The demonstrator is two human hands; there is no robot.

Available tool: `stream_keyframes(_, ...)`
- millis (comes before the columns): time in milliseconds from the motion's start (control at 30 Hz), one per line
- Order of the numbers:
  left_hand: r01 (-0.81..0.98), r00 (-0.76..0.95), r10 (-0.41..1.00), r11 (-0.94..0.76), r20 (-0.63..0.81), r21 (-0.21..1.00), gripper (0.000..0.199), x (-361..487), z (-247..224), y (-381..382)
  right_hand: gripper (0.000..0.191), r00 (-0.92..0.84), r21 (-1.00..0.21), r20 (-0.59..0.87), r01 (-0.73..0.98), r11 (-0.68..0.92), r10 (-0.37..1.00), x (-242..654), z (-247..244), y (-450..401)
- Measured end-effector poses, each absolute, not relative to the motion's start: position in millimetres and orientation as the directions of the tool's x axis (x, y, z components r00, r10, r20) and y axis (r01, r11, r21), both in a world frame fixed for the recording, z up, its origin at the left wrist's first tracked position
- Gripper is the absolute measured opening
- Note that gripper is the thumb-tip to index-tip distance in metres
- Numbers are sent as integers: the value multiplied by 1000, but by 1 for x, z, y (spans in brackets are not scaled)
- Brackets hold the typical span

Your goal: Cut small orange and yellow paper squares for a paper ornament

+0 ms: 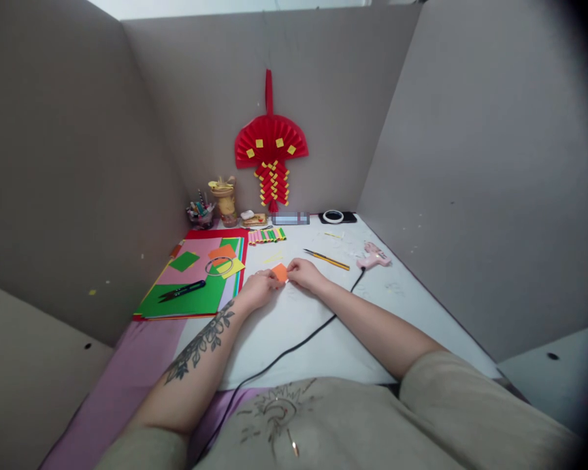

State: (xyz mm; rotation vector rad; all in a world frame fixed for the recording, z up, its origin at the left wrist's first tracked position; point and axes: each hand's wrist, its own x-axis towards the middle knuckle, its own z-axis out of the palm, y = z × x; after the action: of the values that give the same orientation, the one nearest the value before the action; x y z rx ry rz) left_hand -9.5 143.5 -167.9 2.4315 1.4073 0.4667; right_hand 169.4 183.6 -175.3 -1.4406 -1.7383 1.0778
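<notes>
A small piece of orange paper lies at the middle of the white tabletop, between my two hands. My left hand is closed on its left edge, with the fingers over the paper. On its right edge, my right hand pinches the paper with thumb and fingers. A pale edge shows just under the orange piece. Behind my hands sits a row of small rolled paper tubes in pink, green and yellow. To the right of them lies a yellow and black craft knife.
Coloured paper sheets carry thread snips and a ring at left. A pink glue gun stands at right, its black cord crossing the table toward me. Grey partitions surround the desk; a red paper fan hangs behind.
</notes>
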Motion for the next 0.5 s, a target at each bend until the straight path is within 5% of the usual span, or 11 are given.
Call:
stream_keyframes(200, 774, 451, 885, -451, 113, 443, 26, -9, -167, 145, 9, -159, -898, -125, 437, -44, 979, 175, -175, 189)
stream_keyframes(400, 802, 447, 886, -458, 123, 385, 27, -8, -168, 144, 11, -123, -800, 104, 579, 157, 987, 185, -175, 193)
stream_keyframes(500, 803, 449, 885, -460, 122, 378, 28, -8, -169, 145, 11, -124, -823, 62, 555, 121, 990, 192, -177, 198)
